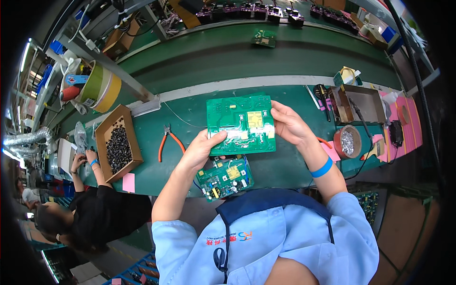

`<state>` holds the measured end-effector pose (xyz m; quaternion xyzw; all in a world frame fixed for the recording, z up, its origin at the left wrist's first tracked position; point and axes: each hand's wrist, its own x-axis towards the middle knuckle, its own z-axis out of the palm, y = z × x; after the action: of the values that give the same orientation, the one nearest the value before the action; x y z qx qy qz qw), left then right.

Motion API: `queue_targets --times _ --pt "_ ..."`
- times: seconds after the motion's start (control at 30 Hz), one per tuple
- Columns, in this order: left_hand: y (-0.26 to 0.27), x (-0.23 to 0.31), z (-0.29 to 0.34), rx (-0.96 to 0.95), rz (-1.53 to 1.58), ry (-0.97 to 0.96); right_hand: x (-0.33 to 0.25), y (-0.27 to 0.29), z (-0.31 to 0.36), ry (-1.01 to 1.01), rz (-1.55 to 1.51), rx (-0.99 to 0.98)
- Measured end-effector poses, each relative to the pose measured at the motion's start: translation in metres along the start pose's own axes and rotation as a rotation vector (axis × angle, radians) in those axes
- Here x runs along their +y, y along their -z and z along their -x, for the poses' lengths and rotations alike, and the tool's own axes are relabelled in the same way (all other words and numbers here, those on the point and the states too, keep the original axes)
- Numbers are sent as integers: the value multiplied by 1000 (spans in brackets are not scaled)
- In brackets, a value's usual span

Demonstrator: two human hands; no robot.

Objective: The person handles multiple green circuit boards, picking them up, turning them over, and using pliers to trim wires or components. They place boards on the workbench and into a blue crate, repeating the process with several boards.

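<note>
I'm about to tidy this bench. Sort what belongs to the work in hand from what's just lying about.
Seemingly in use:
green circuit board, held by the left hand and right hand
second circuit board nearby

Probably just lying about:
orange-handled pliers
cardboard box of small dark parts
pink slip

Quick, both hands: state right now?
Left hand: closed, holding a green circuit board by its left edge, thumb on top.
Right hand: closed, holding the same board by its right edge.

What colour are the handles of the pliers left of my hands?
The pliers' handles are orange, best seen in the head view.
</note>
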<state>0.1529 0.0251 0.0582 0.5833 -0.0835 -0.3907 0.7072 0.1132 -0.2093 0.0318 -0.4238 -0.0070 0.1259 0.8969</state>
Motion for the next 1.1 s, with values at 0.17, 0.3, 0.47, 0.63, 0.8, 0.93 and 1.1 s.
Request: queue_targets --times 0.17,0.3,0.47,0.63,0.8,0.93,1.1 --pt "-1 2 7 -3 -4 4 1 0 0 -28 -30 -27" --pt "3 -2 8 3 -15 3 1 -7 1 -3 -32 -12" --pt "7 2 14 1 -27 -21 -5 -15 5 26 16 -46" --pt "34 -2 29 161 86 -161 -22 -43 20 297 394 -147" --pt "43 -2 44 47 538 -90 -19 -70 21 701 1096 -635" --pt "33 -6 51 279 360 -220 -2 -82 15 1001 1565 -879" --pt "34 -33 74 368 187 -260 22 -66 14 1011 1587 -941"
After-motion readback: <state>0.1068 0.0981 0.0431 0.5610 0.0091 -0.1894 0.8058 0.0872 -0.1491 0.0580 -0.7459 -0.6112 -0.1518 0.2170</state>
